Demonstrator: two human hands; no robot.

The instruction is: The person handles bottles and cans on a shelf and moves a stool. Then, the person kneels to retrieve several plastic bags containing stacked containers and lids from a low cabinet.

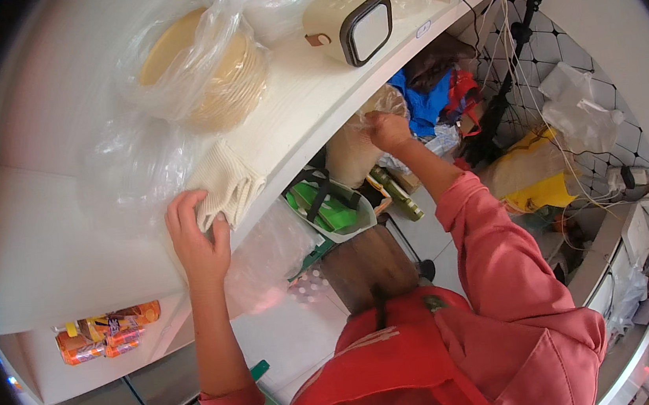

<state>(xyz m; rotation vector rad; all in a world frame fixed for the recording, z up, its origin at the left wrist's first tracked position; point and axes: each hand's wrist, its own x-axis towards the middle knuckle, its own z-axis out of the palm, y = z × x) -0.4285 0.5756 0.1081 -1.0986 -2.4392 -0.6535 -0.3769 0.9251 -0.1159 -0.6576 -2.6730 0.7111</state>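
On the white shelf (pixel 285 111), my left hand (pixel 200 233) holds a cream ribbed knit cloth item (pixel 224 183), perhaps a glove, between thumb and fingers near the shelf's front edge. Below the shelf, my right hand (pixel 389 131) grips the top of a plastic-wrapped, tan stack (pixel 351 149); its fingertips are partly hidden. Behind my left hand, a stack of round, tan bowls or lids (pixel 223 88) lies on the shelf in a clear plastic bag.
A cream speaker-like box (pixel 341 23) stands on the shelf. Under it are a bin with green bags (pixel 325 211), blue cloth (pixel 423 97) and a green long box (pixel 397 192). A brown stool (pixel 369 263) is before me. Cables and a black stand (pixel 514 58) lie right; orange cans (pixel 82 349) left.
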